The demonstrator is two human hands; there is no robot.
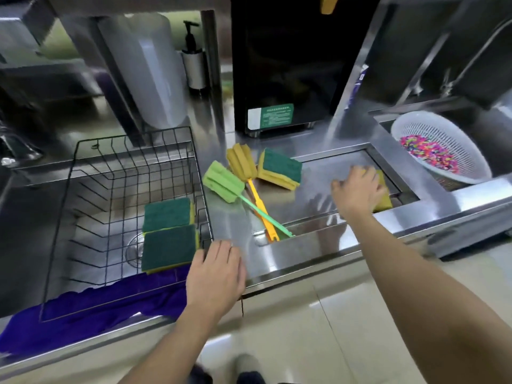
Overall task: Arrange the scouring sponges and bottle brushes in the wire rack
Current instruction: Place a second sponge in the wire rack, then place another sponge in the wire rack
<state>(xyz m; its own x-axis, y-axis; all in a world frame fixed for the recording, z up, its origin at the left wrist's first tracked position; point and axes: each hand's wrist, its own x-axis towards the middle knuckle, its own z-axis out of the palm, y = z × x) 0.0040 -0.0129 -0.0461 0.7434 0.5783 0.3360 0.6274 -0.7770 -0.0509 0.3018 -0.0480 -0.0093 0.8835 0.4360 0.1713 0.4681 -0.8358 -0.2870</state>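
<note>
The black wire rack [83,151] sits in the left sink with two green-topped yellow sponges [169,231] lying side by side at its right end. On the steel counter lie a green bottle brush [225,184] and a yellow bottle brush [243,164], handles crossed, beside a further sponge [281,167]. My right hand [357,189] lies over another yellow sponge [383,198] at the right, fingers curled around it. My left hand [217,273] rests flat on the counter edge next to the rack, holding nothing.
A purple cloth [91,306] drapes under the rack's front edge. A white colander [440,151] with colourful bits leans in the right sink. A black appliance [291,65], a pump bottle [194,62] and a translucent container [152,67] stand at the back.
</note>
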